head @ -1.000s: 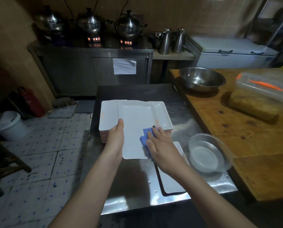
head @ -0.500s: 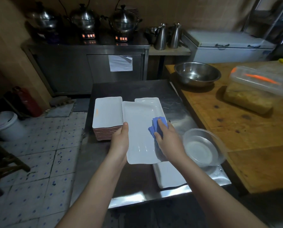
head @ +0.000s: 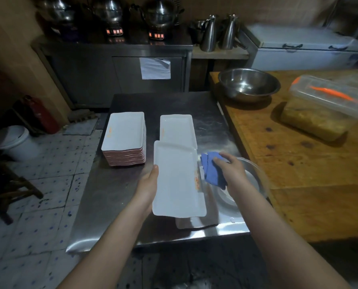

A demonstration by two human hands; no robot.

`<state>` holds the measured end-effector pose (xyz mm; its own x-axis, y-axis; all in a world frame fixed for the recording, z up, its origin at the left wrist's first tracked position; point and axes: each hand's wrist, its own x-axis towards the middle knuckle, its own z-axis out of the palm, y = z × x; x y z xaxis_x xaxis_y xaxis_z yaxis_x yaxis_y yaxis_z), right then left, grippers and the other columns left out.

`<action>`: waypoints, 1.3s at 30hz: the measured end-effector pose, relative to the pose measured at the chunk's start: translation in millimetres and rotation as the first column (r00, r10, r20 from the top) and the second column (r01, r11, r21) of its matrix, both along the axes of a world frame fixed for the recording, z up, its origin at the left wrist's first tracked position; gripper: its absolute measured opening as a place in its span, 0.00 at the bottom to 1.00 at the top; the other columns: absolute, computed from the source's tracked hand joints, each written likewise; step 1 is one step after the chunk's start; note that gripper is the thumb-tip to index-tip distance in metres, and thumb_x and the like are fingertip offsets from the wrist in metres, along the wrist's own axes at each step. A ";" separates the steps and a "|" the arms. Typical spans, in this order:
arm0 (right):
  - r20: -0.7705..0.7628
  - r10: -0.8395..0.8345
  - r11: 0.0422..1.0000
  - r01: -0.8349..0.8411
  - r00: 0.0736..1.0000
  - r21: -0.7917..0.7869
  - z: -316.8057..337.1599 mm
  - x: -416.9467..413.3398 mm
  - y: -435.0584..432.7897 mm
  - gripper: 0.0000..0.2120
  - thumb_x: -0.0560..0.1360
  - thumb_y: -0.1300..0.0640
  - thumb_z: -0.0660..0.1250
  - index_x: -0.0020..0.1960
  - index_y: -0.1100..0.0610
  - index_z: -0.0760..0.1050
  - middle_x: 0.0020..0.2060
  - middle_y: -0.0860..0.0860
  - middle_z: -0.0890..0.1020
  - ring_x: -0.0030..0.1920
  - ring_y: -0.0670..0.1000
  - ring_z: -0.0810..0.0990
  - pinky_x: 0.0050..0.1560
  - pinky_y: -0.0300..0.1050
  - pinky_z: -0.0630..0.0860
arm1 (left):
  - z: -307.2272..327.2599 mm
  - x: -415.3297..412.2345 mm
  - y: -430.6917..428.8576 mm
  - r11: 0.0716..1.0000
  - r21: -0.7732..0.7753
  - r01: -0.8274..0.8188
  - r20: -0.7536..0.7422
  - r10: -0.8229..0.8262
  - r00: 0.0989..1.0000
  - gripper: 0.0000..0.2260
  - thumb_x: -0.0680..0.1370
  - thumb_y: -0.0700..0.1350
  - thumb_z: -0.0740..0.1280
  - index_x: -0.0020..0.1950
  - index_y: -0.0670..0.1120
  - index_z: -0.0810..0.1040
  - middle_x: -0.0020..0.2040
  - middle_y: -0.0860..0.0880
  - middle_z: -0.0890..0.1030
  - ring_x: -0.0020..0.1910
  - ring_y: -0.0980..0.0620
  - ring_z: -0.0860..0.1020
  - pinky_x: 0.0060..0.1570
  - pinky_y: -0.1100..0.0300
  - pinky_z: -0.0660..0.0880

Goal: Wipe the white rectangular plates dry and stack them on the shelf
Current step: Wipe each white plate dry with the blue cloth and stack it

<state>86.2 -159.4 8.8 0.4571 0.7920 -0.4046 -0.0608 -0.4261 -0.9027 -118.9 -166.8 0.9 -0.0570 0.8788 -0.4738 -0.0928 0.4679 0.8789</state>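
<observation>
My left hand [head: 147,187] grips the left edge of a white rectangular plate [head: 177,180], held flat above the steel table [head: 115,197]. My right hand [head: 231,170] holds a crumpled blue cloth [head: 212,171] just off the plate's right edge, not touching its face. A tall stack of white plates [head: 125,138] with reddish rims stands at the left of the table. A single white plate [head: 177,128] lies beyond the held one. Another white plate [head: 194,223] lies under the held plate at the table's front, mostly hidden.
A clear shallow bowl [head: 251,184] sits under my right hand at the table's right side. A wooden counter [head: 299,174] to the right carries a steel bowl [head: 249,84] and a lidded plastic tub [head: 324,107]. A white bin [head: 13,142] stands on the tiled floor at left.
My right hand has lifted the blue cloth off the plate's face and moved it right, past the edge. The held plate has shifted right and nearer to me, away from the stack.
</observation>
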 end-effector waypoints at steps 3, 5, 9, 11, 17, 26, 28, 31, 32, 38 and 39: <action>0.011 0.012 1.000 -0.012 1.000 0.012 -10.3 13.5 -4.8 0.16 0.75 0.60 0.68 0.61 0.50 0.74 0.45 0.51 0.75 0.47 0.54 0.77 0.50 0.53 0.77 | -19.9 11.9 -7.2 0.997 -0.076 0.016 -0.038 -0.019 0.999 0.16 0.81 0.54 0.54 0.55 0.47 0.78 0.47 0.48 0.83 0.45 0.48 0.82 0.42 0.55 0.78; 0.004 0.040 0.999 -0.040 0.999 0.021 -17.1 18.1 -9.2 0.15 0.74 0.61 0.68 0.59 0.48 0.74 0.43 0.50 0.76 0.44 0.51 0.77 0.50 0.52 0.77 | -32.5 18.4 -10.1 0.995 -0.097 0.019 -0.059 -0.025 0.998 0.17 0.81 0.55 0.54 0.54 0.47 0.78 0.46 0.48 0.83 0.44 0.48 0.82 0.39 0.57 0.77; 0.020 0.083 0.996 -0.083 0.996 0.015 -26.5 21.1 -15.9 0.15 0.74 0.60 0.69 0.57 0.47 0.73 0.44 0.51 0.76 0.46 0.53 0.79 0.51 0.55 0.78 | -50.0 29.7 -13.1 0.993 -0.112 0.025 -0.090 -0.035 0.995 0.13 0.80 0.54 0.57 0.50 0.47 0.77 0.41 0.51 0.82 0.38 0.51 0.81 0.30 0.61 0.75; 0.036 0.107 0.994 -0.107 0.994 0.016 -29.1 22.9 -16.7 0.16 0.74 0.61 0.69 0.58 0.48 0.73 0.45 0.53 0.77 0.48 0.55 0.78 0.53 0.55 0.78 | -56.6 35.4 -12.2 0.994 -0.108 0.028 -0.109 -0.040 0.993 0.12 0.80 0.52 0.58 0.51 0.46 0.76 0.41 0.50 0.82 0.37 0.51 0.81 0.29 0.62 0.74; 0.008 0.148 0.988 -0.148 0.989 0.033 -30.3 23.9 -15.7 0.15 0.74 0.62 0.68 0.56 0.46 0.73 0.51 0.55 0.76 0.51 0.57 0.77 0.54 0.57 0.76 | -77.0 47.6 -7.0 0.999 -0.036 0.019 -0.468 -0.034 0.883 0.15 0.80 0.50 0.57 0.53 0.43 0.79 0.49 0.43 0.81 0.47 0.42 0.79 0.47 0.54 0.75; -0.008 0.189 0.981 -0.188 0.982 0.038 -36.4 24.9 -7.7 0.15 0.74 0.61 0.69 0.56 0.46 0.72 0.46 0.50 0.75 0.49 0.53 0.77 0.48 0.52 0.77 | -112.8 51.5 3.5 0.997 -0.050 0.059 -0.689 -0.077 0.721 0.18 0.80 0.51 0.57 0.54 0.41 0.80 0.54 0.39 0.78 0.50 0.38 0.77 0.55 0.48 0.75; -0.006 0.192 0.981 -0.192 0.981 0.032 -38.8 25.5 -6.4 0.15 0.74 0.60 0.69 0.56 0.45 0.72 0.46 0.49 0.75 0.47 0.51 0.77 0.46 0.51 0.77 | -119.3 55.8 2.1 0.997 -0.051 0.055 -0.724 -0.075 0.685 0.18 0.80 0.51 0.57 0.55 0.41 0.80 0.56 0.39 0.76 0.51 0.38 0.77 0.55 0.49 0.75; 0.013 0.208 0.977 -0.209 0.978 0.033 -41.0 25.8 -5.5 0.16 0.74 0.60 0.69 0.58 0.46 0.72 0.45 0.48 0.74 0.43 0.47 0.75 0.38 0.44 0.74 | -128.1 61.6 -0.1 0.997 -0.070 0.022 -0.738 -0.066 0.671 0.18 0.80 0.52 0.57 0.58 0.42 0.79 0.58 0.40 0.74 0.52 0.40 0.76 0.55 0.49 0.75; 0.017 0.216 0.976 -0.216 0.976 0.033 -41.4 25.9 -5.4 0.16 0.74 0.60 0.69 0.58 0.46 0.72 0.45 0.48 0.74 0.43 0.46 0.75 0.36 0.43 0.73 | -130.1 63.0 -0.4 0.997 -0.071 0.015 -0.744 -0.063 0.665 0.18 0.80 0.53 0.57 0.58 0.43 0.79 0.58 0.40 0.74 0.52 0.40 0.76 0.55 0.48 0.75; -0.095 0.226 0.974 -0.226 0.970 0.007 -44.4 27.8 -4.8 0.29 0.72 0.59 0.72 0.69 0.54 0.65 0.57 0.54 0.79 0.54 0.55 0.79 0.40 0.47 0.76 | -132.1 60.6 9.1 0.992 -0.092 0.084 -0.805 -0.124 0.580 0.17 0.78 0.53 0.60 0.58 0.44 0.78 0.59 0.42 0.74 0.53 0.41 0.76 0.53 0.50 0.75; -0.100 0.229 0.973 -0.230 0.968 0.002 -45.5 27.9 -4.3 0.28 0.71 0.59 0.73 0.68 0.55 0.66 0.57 0.55 0.80 0.54 0.56 0.80 0.43 0.48 0.77 | -130.9 58.6 12.0 0.989 -0.110 0.103 -0.810 -0.149 0.567 0.16 0.78 0.53 0.61 0.57 0.43 0.77 0.58 0.42 0.75 0.52 0.41 0.76 0.52 0.51 0.75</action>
<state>114.1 -163.7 -36.7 0.2212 0.8670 -0.4465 -0.0490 -0.4474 -0.8930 -60.3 -154.8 -130.0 -0.3286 0.8874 -0.3234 0.7138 0.4576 0.5302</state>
